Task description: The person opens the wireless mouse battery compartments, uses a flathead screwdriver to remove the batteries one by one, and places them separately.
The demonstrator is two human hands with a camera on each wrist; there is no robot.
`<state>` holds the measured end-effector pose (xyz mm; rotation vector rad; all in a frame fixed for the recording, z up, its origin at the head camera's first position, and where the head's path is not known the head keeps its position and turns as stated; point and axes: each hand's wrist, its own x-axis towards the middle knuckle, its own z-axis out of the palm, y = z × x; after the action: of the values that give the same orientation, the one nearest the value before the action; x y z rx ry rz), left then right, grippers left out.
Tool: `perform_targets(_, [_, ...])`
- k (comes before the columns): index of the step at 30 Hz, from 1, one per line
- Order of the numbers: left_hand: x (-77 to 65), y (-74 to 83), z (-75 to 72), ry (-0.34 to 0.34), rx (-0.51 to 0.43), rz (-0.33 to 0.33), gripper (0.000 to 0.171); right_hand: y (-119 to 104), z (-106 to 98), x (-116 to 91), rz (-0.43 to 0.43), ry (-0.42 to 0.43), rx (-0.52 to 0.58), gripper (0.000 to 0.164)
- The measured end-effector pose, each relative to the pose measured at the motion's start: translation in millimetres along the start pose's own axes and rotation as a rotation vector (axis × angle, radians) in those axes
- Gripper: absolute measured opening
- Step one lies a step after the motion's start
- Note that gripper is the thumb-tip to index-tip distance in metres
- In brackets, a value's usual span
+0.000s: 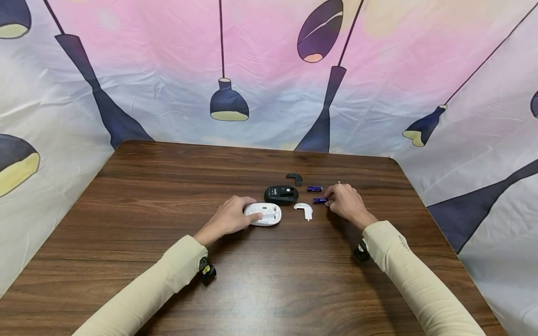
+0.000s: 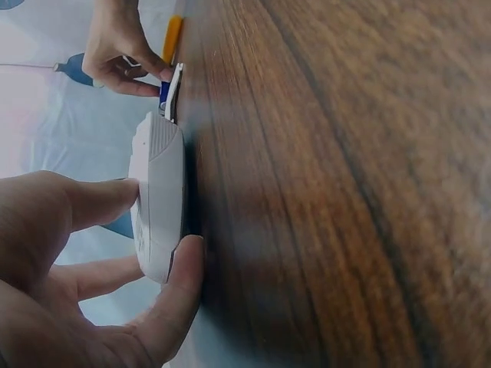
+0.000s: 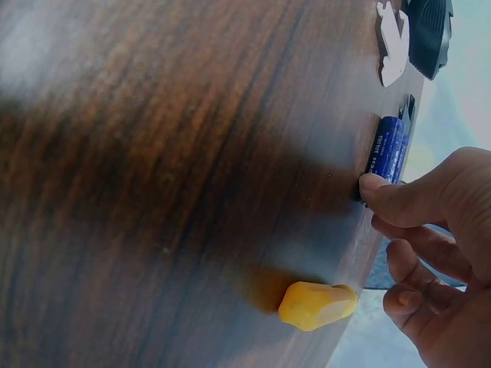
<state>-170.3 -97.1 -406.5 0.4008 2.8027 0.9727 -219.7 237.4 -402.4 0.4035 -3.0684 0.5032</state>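
My left hand (image 1: pixel 229 215) holds a white computer mouse (image 1: pixel 270 208) bottom side up, thumb on its underside and fingers along its edge. Its battery compartment is uncovered. In the left wrist view the mouse (image 2: pixel 163 199) sits low over the table. Thumb and forefinger of my right hand (image 1: pixel 346 201) pinch one end of a blue battery (image 1: pixel 318 200), which lies along the tabletop in the right wrist view. A second blue battery (image 1: pixel 314 189) lies just behind it. Between the mouse and the batteries is a white, hooked battery cover (image 1: pixel 308 212).
Behind the white mouse lies a black mouse (image 1: pixel 275 195), also upturned, with a black cover (image 1: pixel 297 178) farther back. A yellow-handled object (image 3: pixel 316 305) lies beside my right hand, mostly hidden by it from the head camera. A printed cloth (image 1: pixel 180 88) hangs behind the wooden table (image 1: pixel 147 186).
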Motion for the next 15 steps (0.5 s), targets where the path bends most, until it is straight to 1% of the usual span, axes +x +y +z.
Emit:
perform_targets(8, [-1.9,0.8,-3.1,0.003,0.017,-0.005,0.048,-0.8,-1.1,1.1,-0.004,-0.012,0.013,0.025])
perform_targets(15, [-3.7,2.2,-7.6,-0.023,0.008,-0.038,0.054,0.2,-7.5,0.6,-0.017,-0.018,0.02,0.027])
